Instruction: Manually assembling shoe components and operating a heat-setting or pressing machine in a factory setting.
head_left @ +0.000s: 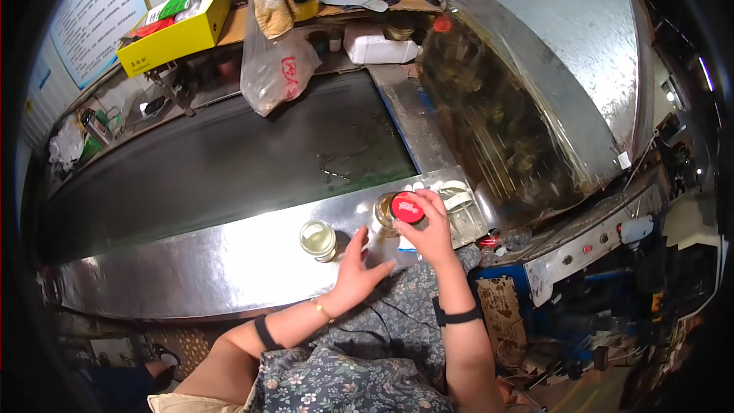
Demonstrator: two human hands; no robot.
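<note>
My right hand (430,231) is closed around a round red lid (408,207) with pale lettering, its fingers at the rim. Just left of the lid, and partly covered by it, stands a clear glass jar (382,215) with a yellowish-brown tint. My left hand (356,274) has its thumb and fingers spread and holds nothing. It hovers over the front edge of the shiny metal ledge (191,264), to the left of my right hand. Another open-looking glass jar (317,239), with something pale in it, sits on the ledge beyond my left fingertips.
A dark conveyor belt (252,149) runs behind the ledge. White straps and a tray-like item (461,206) lie right of the jars. A plastic bag (275,73) hangs over the belt below a shelf with a yellow box (176,34). A metal hood (558,38) stands at right.
</note>
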